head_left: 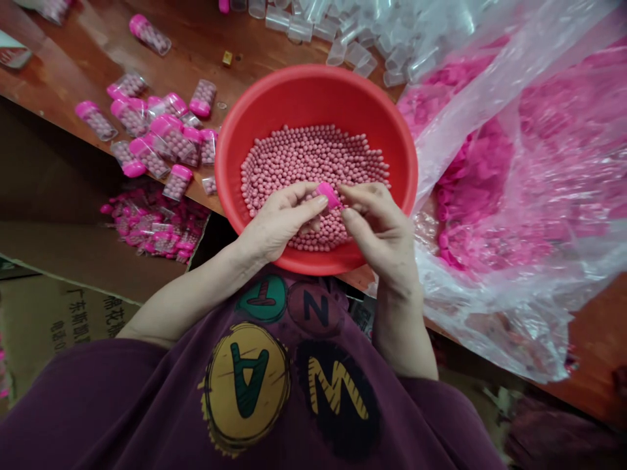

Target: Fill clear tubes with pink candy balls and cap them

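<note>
A red plastic bowl (pixel 313 91) sits at the table's near edge, part-filled with small pink beads (pixel 313 160). Both hands meet over its near side. My left hand (pixel 279 222) is closed, its fingers curled round something mostly hidden. A bright pink cap (pixel 327 194) shows between the two hands. My right hand (pixel 379 228) pinches that cap with thumb and fingers. Whether a vial sits under the cap is hidden by the left fingers.
Several filled clear vials with pink caps (pixel 157 130) lie on the wooden table (pixel 59 72) to the left, more in a box (pixel 151 222) below. Empty clear vials (pixel 353 39) lie behind the bowl. A clear bag of pink caps (pixel 519 170) fills the right.
</note>
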The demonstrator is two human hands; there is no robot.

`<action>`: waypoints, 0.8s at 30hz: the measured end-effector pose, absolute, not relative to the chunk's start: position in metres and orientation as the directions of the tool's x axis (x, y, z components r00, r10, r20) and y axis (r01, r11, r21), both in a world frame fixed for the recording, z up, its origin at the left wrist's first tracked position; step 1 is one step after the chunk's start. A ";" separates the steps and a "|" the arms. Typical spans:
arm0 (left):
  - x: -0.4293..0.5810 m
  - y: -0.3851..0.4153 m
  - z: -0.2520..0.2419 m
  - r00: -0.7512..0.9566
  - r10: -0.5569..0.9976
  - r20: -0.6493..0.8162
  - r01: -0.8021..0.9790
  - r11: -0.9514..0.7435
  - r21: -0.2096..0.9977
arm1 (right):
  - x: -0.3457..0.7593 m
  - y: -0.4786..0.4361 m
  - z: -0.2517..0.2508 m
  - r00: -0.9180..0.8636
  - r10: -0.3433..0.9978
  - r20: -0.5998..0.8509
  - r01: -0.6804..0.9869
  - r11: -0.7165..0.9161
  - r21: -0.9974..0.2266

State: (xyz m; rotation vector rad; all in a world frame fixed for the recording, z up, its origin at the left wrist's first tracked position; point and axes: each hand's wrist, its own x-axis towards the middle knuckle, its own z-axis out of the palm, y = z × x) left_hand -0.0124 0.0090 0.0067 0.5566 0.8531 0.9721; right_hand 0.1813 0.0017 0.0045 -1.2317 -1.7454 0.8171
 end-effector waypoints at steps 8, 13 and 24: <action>-0.011 0.009 0.005 0.271 0.910 -0.313 -0.394 0.402 0.826 | 0.177 -0.005 0.007 -0.214 0.947 0.240 0.493 0.317 -0.810; -0.010 0.008 0.006 0.253 0.876 -0.411 -0.386 0.481 0.787 | 0.165 -0.013 0.004 -0.373 0.895 0.244 0.778 0.445 -0.443; -0.009 0.007 0.005 0.356 0.820 -0.448 -0.432 0.569 0.700 | 0.158 -0.015 -0.019 -0.374 0.785 0.494 0.836 0.516 -0.188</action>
